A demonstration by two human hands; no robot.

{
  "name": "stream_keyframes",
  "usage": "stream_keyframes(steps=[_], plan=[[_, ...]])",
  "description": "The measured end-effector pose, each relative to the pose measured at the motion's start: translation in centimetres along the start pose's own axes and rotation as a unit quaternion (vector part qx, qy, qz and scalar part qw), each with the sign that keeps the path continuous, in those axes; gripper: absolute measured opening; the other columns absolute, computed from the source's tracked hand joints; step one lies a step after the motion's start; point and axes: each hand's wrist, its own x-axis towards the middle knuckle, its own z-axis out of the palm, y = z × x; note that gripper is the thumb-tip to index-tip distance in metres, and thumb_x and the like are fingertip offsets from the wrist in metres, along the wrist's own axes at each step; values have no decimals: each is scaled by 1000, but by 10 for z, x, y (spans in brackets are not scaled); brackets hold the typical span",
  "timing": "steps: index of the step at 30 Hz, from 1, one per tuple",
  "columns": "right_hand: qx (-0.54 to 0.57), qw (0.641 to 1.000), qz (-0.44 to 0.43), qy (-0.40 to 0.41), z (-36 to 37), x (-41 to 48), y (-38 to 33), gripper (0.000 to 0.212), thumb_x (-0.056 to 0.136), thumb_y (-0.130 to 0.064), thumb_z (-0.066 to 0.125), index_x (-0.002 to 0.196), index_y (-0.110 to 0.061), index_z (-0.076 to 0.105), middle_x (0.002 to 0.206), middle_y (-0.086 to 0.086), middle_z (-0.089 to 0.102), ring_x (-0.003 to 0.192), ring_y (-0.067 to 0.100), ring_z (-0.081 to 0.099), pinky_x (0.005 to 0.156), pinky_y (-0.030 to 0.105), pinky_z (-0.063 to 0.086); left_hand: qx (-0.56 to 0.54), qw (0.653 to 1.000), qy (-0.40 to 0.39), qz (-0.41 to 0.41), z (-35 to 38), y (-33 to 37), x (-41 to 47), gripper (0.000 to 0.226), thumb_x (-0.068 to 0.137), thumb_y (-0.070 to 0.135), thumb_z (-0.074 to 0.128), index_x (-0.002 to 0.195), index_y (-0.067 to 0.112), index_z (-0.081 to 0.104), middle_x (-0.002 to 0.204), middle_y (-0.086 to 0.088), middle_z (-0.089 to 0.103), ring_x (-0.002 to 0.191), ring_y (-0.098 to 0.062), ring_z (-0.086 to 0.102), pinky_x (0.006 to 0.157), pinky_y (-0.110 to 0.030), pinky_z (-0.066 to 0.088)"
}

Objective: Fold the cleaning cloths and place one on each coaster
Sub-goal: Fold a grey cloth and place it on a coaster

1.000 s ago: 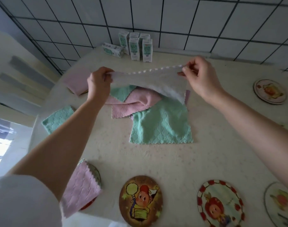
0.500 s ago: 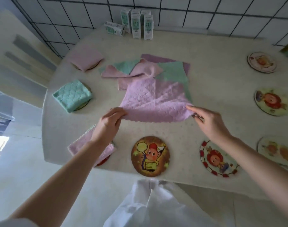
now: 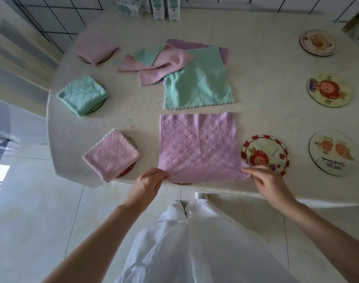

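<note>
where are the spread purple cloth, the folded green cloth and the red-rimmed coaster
spread purple cloth (image 3: 199, 146), head view, middle of its flat quilted face
folded green cloth (image 3: 82, 94), head view, centre of its top layer
red-rimmed coaster (image 3: 264, 152), head view, middle of its printed face

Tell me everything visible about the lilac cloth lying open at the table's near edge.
The lilac cloth is a square of plush fabric with a quilted scale pattern and scalloped hem. It lies unfolded and flat on the table. The left hand and right hand pinch its two near corners. It covers a coaster, whose rim peeks out beneath the near hem.
</note>
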Motion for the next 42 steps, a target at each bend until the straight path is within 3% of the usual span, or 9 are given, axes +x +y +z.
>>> stream_keyframes(steps=[4, 8, 10, 15, 19, 22, 28, 33, 42], plan=[[-17, 997, 45, -53, 0, -17, 11, 39, 72, 8, 73, 105, -12, 71, 94, 2, 62, 71, 9, 61, 69, 18, 52, -32, 998, -25, -56, 7, 2, -9, 25, 78, -9, 67, 92, 10, 75, 90, 1, 72, 82, -12, 67, 78, -20, 50], [45, 994, 98, -33, -8, -7, 3, 30, 75, 1, 73, 101, -15, 71, 92, 1, 65, 70, 7, 63, 68, 19, 53, -70, 982, -19, -172, 3, 1, 4, 22, 79, 0, 70, 92, 17, 76, 85, 24, 68, 82, 8, 61, 75, -1, 40], [121, 982, 146, -22, -12, 7, -2, 20, 79, -4, 71, 95, -16, 72, 84, 0, 70, 65, 6, 62, 61, 18, 50, -110, 970, -3, -218, 0, -2, 19, 17, 79, 3, 72, 91, 15, 75, 75, 29, 66, 75, 6, 62, 70, -6, 44], [258, 920, 290, 56, -10, 61, 4, 13, 84, -16, 68, 77, -5, 66, 55, 2, 48, 52, 4, 40, 49, 20, 30, -193, 909, 52, -366, -6, -12, 74, 9, 82, 13, 71, 90, 16, 72, 77, -4, 70, 69, -17, 61, 63, -29, 52], [289, 887, 353, 71, 2, 109, 18, 15, 85, -26, 66, 74, -15, 66, 65, 2, 53, 61, 15, 45, 59, 28, 36, -308, 821, 113, -467, 2, -31, 119, 15, 84, 13, 70, 97, 19, 71, 91, -1, 71, 91, -23, 67, 80, -41, 58], [309, 860, 400, 72, 12, 135, 31, 10, 85, -28, 65, 77, -22, 68, 73, -2, 64, 69, 15, 56, 65, 30, 44, -322, 800, 122, -492, 8, -45, 144, 19, 86, 11, 68, 105, 13, 71, 99, -7, 70, 95, -27, 67, 83, -44, 57], [300, 842, 445, 54, 16, 161, 43, 20, 87, -30, 65, 101, -17, 69, 78, -3, 66, 70, 19, 60, 66, 33, 51, -305, 792, 126, -514, 17, -53, 172, 18, 87, 15, 66, 105, 13, 69, 87, -4, 68, 79, -25, 61, 79, -40, 57], [266, 858, 438, 41, 13, 175, 43, 9, 88, -27, 65, 92, -19, 65, 72, -1, 60, 69, 18, 55, 65, 33, 47, -280, 792, 123, -528, 21, -60, 176, 17, 88, 17, 65, 104, 12, 68, 74, -2, 60, 62, -16, 48, 57, -27, 48], [194, 872, 449, 10, 17, 186, 54, 27, 83, -36, 68, 95, -11, 69, 88, 5, 69, 75, 20, 61, 67, 28, 48, -227, 811, 113, -527, 19, -61, 181, 21, 88, 26, 66, 104, 13, 67, 90, -4, 69, 76, -22, 63, 76, -41, 59]])
